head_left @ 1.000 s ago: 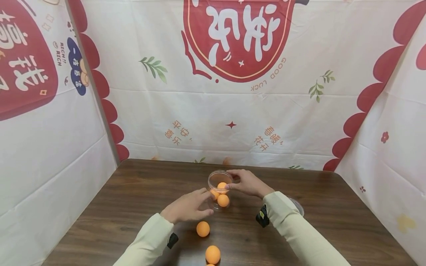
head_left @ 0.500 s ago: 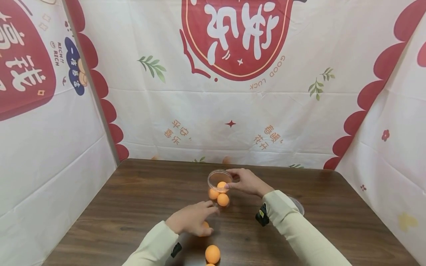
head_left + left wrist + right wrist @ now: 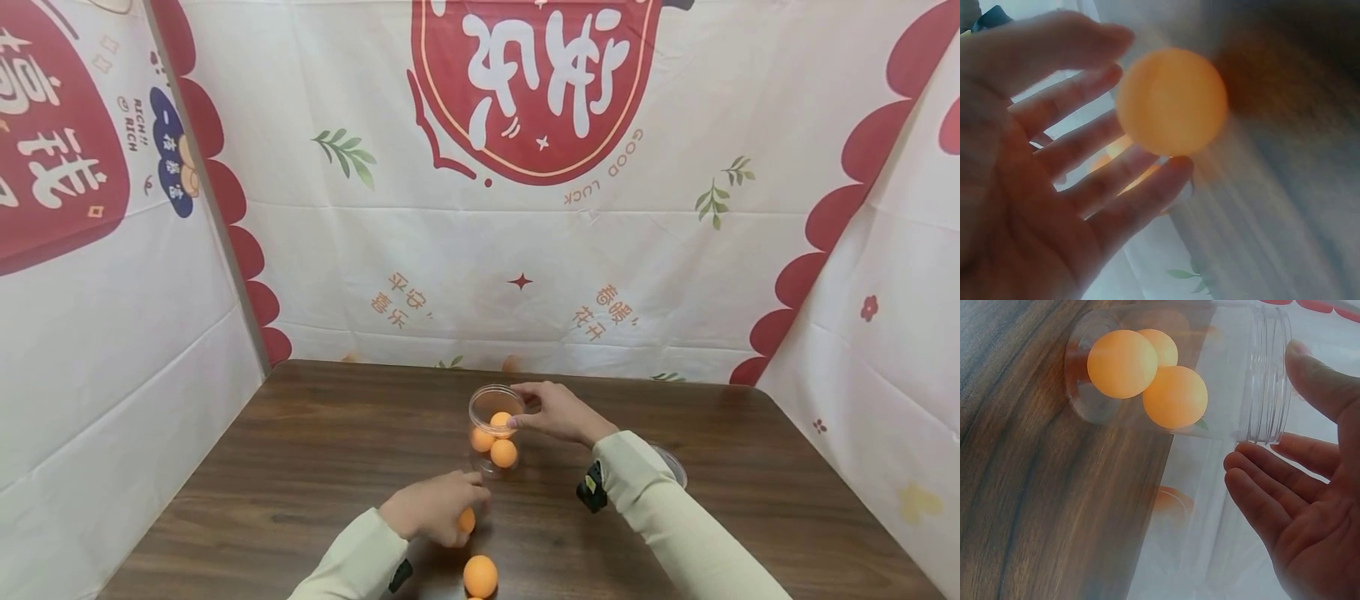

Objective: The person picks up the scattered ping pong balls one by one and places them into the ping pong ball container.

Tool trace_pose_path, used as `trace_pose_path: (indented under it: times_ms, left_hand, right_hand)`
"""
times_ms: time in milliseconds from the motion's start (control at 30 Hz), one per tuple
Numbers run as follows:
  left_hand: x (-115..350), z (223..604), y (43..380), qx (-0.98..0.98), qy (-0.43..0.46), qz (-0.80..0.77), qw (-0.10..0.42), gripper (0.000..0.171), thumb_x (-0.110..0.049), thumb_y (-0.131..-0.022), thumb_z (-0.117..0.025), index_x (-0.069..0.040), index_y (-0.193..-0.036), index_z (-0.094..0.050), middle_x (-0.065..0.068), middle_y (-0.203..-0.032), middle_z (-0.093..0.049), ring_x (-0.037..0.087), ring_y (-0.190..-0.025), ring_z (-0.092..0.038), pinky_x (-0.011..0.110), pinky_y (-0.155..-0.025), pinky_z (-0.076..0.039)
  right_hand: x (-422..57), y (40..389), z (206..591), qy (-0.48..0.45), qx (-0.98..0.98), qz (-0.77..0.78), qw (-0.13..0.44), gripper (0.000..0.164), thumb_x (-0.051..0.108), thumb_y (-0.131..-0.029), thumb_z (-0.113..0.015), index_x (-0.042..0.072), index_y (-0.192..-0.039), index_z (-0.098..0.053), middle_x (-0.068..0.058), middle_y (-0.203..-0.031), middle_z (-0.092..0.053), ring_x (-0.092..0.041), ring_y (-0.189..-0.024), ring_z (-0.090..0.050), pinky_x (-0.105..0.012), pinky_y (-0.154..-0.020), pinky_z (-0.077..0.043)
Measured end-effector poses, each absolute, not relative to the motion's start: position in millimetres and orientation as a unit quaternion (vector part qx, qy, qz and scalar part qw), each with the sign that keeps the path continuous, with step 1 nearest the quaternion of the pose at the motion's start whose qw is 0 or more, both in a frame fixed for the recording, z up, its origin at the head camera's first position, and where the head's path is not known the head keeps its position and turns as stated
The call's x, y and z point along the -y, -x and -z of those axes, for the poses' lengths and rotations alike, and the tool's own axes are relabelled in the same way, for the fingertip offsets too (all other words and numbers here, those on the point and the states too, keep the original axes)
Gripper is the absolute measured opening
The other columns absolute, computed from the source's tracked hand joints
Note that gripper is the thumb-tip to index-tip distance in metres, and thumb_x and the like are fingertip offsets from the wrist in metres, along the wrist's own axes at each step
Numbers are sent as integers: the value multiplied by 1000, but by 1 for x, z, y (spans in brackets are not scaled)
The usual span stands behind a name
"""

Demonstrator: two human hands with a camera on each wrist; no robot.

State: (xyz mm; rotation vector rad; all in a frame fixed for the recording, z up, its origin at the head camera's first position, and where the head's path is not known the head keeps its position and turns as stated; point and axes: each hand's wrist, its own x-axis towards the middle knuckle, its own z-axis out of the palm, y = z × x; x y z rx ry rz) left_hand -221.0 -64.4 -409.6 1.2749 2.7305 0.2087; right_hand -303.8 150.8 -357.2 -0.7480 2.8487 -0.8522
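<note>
A clear plastic jar [image 3: 494,460] stands upright on the table with orange ping-pong balls [image 3: 1175,397] inside; three are visible. My right hand [image 3: 558,414] holds the jar by its threaded rim, thumb on one side and fingers on the other. Nearer the front, my left hand [image 3: 438,507] is over a loose ping-pong ball [image 3: 1172,103] on the table. In the left wrist view its fingers are extended and spread around that ball, thumb apart from it. The head view hides part of this ball behind the fingers.
Another ping-pong ball [image 3: 480,577] lies nearer the front edge, with one more cut off by the frame below it. A clear round lid [image 3: 670,465] lies on the wooden table [image 3: 322,467], partly behind my right sleeve. Printed cloth [image 3: 450,242] hangs behind and at both sides.
My left hand has moved from beside the jar toward the front, down over the nearest loose ball. My right hand has stayed on the jar's rim, and the jar has not moved.
</note>
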Motion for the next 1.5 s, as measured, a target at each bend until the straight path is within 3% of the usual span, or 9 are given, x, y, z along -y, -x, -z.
trace_pose_path:
  times_ms: [267,1100,1500]
  left_hand:
    - [65,413,220,-902,-426,-55,55,25,-11,-65,-74,-23,-81,-59,-11,-81,-42,3,-66,-39,15,-58,-35]
    - [62,400,224,-896,-437,-68,47,23,-14,-65,-73,-24,-79,-58,-11,-84,-47,3,-67,-42,15,-57,-36]
    - [63,380,234,-892,-447,-64,-14,21,-12,-66,-71,-21,-83,-60,-11,-83,-47,3,-69,-42,14,-60,-35]
  right_hand:
    - [-151,302,356,243,-926,285,41,61,34,-75,-70,3,-125,-51,-6,-105,-63,-16,-94,-58,-35,-81,-47]
    - [-152,304,359,251,-921,294,47,63,35,-77,-69,2,-126,-49,-10,-105,-63,-19,-94,-59,-36,-80,-47]
    - [-152,303,359,256,-920,295,42,61,33,-77,-69,2,-126,-49,-9,-105,-63,-19,-94,-59,-35,-80,-47]
